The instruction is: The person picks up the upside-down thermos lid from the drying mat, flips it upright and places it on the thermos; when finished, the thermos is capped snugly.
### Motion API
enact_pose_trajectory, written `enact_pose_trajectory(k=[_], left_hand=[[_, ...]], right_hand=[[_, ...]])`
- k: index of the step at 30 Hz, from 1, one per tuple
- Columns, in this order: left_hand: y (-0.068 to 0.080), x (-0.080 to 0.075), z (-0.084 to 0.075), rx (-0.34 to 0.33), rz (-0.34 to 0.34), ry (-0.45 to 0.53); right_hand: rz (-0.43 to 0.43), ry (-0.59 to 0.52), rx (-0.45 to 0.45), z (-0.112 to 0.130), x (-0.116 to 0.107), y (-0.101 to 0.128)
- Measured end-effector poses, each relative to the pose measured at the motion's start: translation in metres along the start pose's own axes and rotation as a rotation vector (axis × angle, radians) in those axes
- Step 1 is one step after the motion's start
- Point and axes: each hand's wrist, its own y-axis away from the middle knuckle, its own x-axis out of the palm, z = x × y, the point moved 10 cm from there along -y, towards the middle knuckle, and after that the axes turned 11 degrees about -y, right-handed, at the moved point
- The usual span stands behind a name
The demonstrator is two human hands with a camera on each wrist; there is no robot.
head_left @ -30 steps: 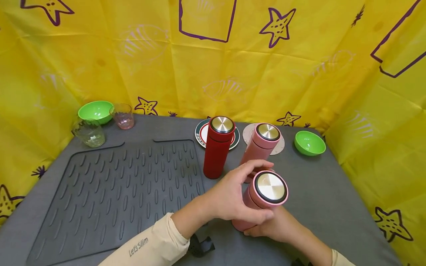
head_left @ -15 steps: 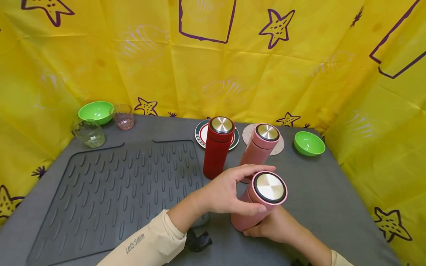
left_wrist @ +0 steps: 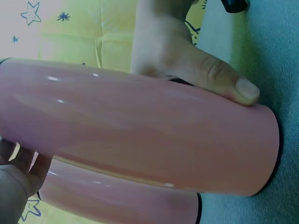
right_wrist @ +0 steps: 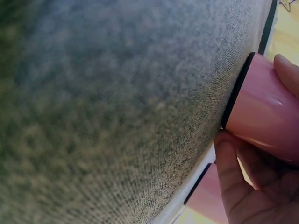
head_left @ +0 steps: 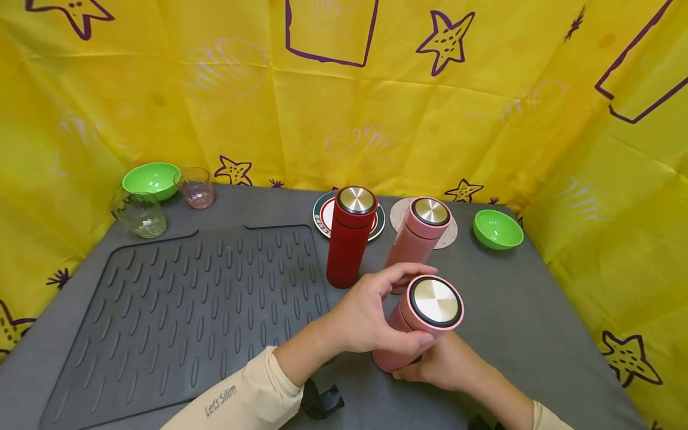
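Observation:
A pink thermos bottle (head_left: 391, 356) stands in front of me, its steel-topped lid (head_left: 436, 300) facing up. My left hand (head_left: 365, 316) grips it around the lid end, thumb at the near side and fingers behind. Low on the body, my right hand (head_left: 446, 365) holds the same bottle; its thumb lies along the bottle near the base in the left wrist view. In the right wrist view the bottle's dark base edge (right_wrist: 238, 91) is right at the grey cloth. Just behind stand a second pink thermos (head_left: 412, 245) and a red thermos (head_left: 348, 251).
A grey ribbed drying mat (head_left: 199, 310) covers the left side. A green bowl (head_left: 150, 181), a pinkish glass (head_left: 197, 190) and a clear glass (head_left: 142, 216) stand back left. Behind the bottles lie a dark-rimmed plate (head_left: 324, 218) and a pale round plate (head_left: 448, 236). Another green bowl (head_left: 498, 230) sits right.
My left thumb has shifted slightly to the left along the lid end of the front pink thermos. The bottle and my right hand stay in nearly the same place.

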Motion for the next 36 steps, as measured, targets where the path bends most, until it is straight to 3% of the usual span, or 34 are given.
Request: enact_pose_trajectory(k=[3,5,9,12,14,18,21,24,31,33,36], left_hand=[[0.0,0.004,0.003,-0.02,0.047,0.028],[0.0,0.005,0.002,-0.037,0.038,-0.016],[-0.002,0.002,-0.005,-0.054,-0.072,-0.157],[-0.002,-0.004,-0.008,-0.042,-0.123,-0.183],[-0.003,-0.004,-0.007,-0.024,-0.085,-0.135],[-0.004,0.0,0.002,-0.027,0.07,0.012],[-0.005,0.002,0.004,-0.035,0.125,0.044],[-0.005,0.003,0.0,-0.042,0.092,0.002],[-0.005,-0.004,-0.014,-0.011,-0.118,-0.196],[-0.004,-0.006,-0.012,-0.005,-0.114,-0.177],[-0.004,-0.004,-0.005,-0.01,-0.033,-0.093]], right_hand=[[0.003,-0.004,0.014,0.0,0.0,0.0],[0.013,-0.014,0.025,-0.001,0.001,0.0],[0.027,0.033,0.048,-0.004,0.002,0.0],[0.023,0.067,0.055,-0.004,0.002,0.0],[0.015,0.064,0.034,-0.002,0.002,-0.001],[-0.006,0.023,-0.001,0.003,0.0,-0.001],[-0.006,0.023,-0.001,0.003,0.0,-0.001],[0.0,0.014,0.041,-0.001,0.0,-0.001],[0.026,0.102,0.07,-0.003,0.003,0.0],[0.023,0.114,0.053,-0.001,0.003,-0.001],[0.009,0.074,0.035,-0.001,0.002,-0.001]])
